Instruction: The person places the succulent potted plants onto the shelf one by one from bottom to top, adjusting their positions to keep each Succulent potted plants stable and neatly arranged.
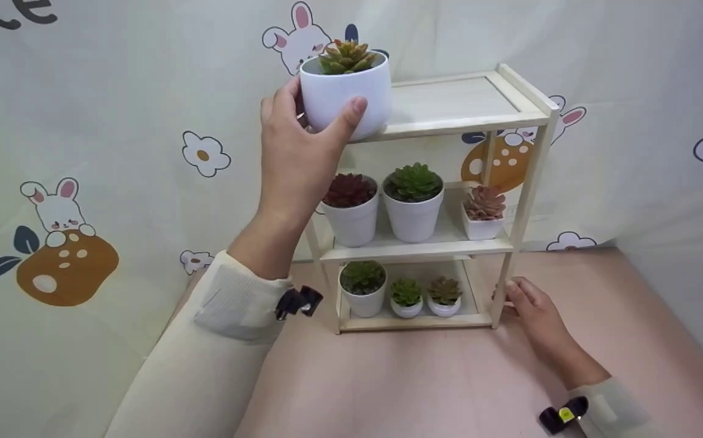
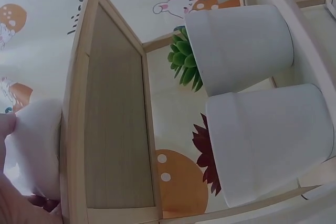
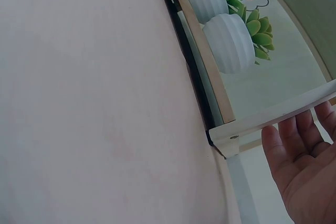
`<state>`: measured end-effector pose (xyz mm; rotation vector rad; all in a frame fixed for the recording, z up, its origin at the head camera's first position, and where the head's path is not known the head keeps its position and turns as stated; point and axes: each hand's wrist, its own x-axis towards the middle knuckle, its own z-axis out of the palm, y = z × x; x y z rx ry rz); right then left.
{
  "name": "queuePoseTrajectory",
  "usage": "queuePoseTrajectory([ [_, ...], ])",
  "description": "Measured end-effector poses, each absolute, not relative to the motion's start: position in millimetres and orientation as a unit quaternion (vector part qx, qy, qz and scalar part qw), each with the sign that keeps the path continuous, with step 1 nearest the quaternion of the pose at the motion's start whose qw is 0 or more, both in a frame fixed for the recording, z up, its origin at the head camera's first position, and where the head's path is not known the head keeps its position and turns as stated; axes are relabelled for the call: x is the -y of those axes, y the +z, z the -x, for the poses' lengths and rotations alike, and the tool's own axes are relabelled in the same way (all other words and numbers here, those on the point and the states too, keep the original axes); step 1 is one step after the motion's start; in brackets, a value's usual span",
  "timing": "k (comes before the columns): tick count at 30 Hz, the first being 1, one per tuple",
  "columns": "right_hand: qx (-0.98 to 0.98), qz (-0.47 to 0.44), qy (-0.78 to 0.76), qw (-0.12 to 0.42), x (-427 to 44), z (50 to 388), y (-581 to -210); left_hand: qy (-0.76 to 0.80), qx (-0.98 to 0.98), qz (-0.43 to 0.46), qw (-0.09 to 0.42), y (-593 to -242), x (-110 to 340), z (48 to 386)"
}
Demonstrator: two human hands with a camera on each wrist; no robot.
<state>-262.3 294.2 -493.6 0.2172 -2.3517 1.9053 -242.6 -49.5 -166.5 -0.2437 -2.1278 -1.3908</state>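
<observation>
My left hand (image 1: 299,143) grips a rounded white pot (image 1: 342,91) that holds a green-and-red succulent (image 1: 348,58). This pot is upright at the left end of the wooden rack's (image 1: 448,109) top shelf. In the left wrist view, the pot's (image 2: 34,148) base appears to meet the top board, but full contact cannot be told. Low on the rack's right side, the fingers of my right hand (image 1: 537,310) touch the post (image 1: 503,286). The right wrist view shows those fingertips (image 3: 270,135) against the outer side, fairly straight; the thumb is out of sight.
On the middle shelf stand a red succulent (image 1: 350,213), a green succulent (image 1: 413,207) and a small pink one (image 1: 484,213). Three smaller potted succulents, one of them dark green (image 1: 363,292), line the bottom shelf. A printed cloth (image 1: 144,73) hangs behind the pinkish table (image 1: 388,383).
</observation>
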Motion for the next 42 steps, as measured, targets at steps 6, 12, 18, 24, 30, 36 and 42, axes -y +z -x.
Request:
queuePoseTrajectory([
  [6,0.775,-0.071,0.626,0.057,-295.3,263.2,-494.6,-0.494,0.82,0.079,0.277,-161.4,49.3,245.8],
  [12,0.777,-0.068,0.623,0.05,-294.3,262.1,-492.9,-0.499,0.823,0.067,0.262,-157.4,47.4,249.0],
  [18,0.786,-0.062,0.613,0.048,-295.2,262.2,-490.1,-0.492,0.831,0.057,0.255,-153.8,45.8,250.9],
  [24,0.781,-0.06,0.619,0.051,-294.5,262.6,-491.0,-0.469,0.843,0.047,0.258,-150.8,45.4,253.3],
  [30,0.779,-0.059,0.623,0.05,-291.5,262.1,-493.1,-0.457,0.849,0.048,0.262,-150.6,46.2,256.8],
  [36,0.784,-0.051,0.617,0.039,-292.2,263.2,-496.0,-0.45,0.856,0.038,0.253,-150.3,44.9,257.8],
  [42,0.792,-0.049,0.608,0.035,-295.9,263.8,-499.0,-0.445,0.858,0.037,0.255,-148.7,42.6,258.9],
])
